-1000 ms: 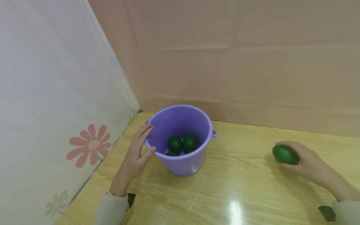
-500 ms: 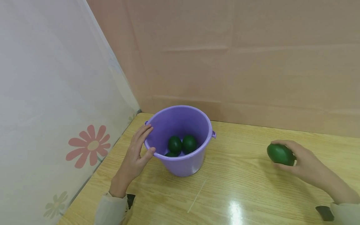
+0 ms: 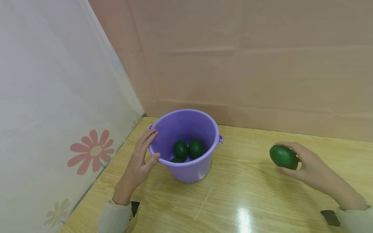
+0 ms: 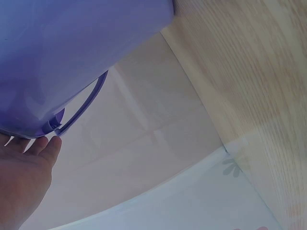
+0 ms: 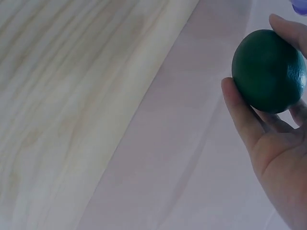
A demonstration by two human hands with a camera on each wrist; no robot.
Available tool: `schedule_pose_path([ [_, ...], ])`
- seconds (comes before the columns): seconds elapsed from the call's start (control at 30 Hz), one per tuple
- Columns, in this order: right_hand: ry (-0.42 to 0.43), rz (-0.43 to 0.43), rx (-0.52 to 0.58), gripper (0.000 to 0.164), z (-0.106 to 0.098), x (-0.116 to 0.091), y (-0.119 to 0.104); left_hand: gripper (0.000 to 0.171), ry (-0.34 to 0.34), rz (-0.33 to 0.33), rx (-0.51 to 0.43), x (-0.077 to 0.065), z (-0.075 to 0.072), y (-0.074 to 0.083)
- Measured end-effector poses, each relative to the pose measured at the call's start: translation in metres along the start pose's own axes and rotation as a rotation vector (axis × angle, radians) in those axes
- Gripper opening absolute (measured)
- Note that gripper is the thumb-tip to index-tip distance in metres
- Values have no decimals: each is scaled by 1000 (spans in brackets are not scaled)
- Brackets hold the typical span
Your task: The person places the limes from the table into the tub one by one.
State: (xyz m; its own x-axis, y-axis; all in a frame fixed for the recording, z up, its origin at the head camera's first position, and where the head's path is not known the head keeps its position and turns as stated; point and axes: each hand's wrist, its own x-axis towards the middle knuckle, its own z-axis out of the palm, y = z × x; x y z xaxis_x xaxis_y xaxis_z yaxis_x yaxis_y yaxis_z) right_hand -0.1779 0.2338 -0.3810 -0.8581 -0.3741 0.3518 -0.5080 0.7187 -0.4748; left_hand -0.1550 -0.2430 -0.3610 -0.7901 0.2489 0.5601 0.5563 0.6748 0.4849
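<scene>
A purple bucket (image 3: pixel 189 171) stands upright on the wooden table. My left hand (image 3: pixel 138 163) holds its left rim, fingertips over the edge and thumb on the near rim. The left wrist view shows the fingers (image 4: pixel 51 149) at the rim beside the bucket's handle (image 4: pixel 88 105). My right hand (image 3: pixel 310 168) grips a smooth, dark green egg-shaped fruit (image 3: pixel 283 157) above the table, right of the bucket. In the right wrist view, thumb and fingers surround the fruit (image 5: pixel 266 72). Inside the bucket lie similar green fruits (image 3: pixel 196 149), three of them visible, one partly hidden by the near rim.
The wooden table (image 3: pixel 239 191) stretches between the bucket and my right hand. Behind it rises a beige cloth wall (image 3: pixel 233 64). A white sheet (image 3: pixel 52 81) with printed flowers hangs along the left edge.
My right hand has moved left toward the bucket with the green fruit, slightly up in the head view. My left hand stays on the rim.
</scene>
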Motion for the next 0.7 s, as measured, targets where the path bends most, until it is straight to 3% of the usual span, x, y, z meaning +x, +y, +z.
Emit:
schedule_pose_path([
  [0.17,35,7,5,72,0,4,-10,56,0,0,-4,0,0,1],
  [0.4,41,-76,-9,73,-2,9,-16,57,-1,4,-9,0,-1,0],
  [0.7,77,-104,1,73,-5,19,-31,56,-6,-2,-16,0,0,0],
])
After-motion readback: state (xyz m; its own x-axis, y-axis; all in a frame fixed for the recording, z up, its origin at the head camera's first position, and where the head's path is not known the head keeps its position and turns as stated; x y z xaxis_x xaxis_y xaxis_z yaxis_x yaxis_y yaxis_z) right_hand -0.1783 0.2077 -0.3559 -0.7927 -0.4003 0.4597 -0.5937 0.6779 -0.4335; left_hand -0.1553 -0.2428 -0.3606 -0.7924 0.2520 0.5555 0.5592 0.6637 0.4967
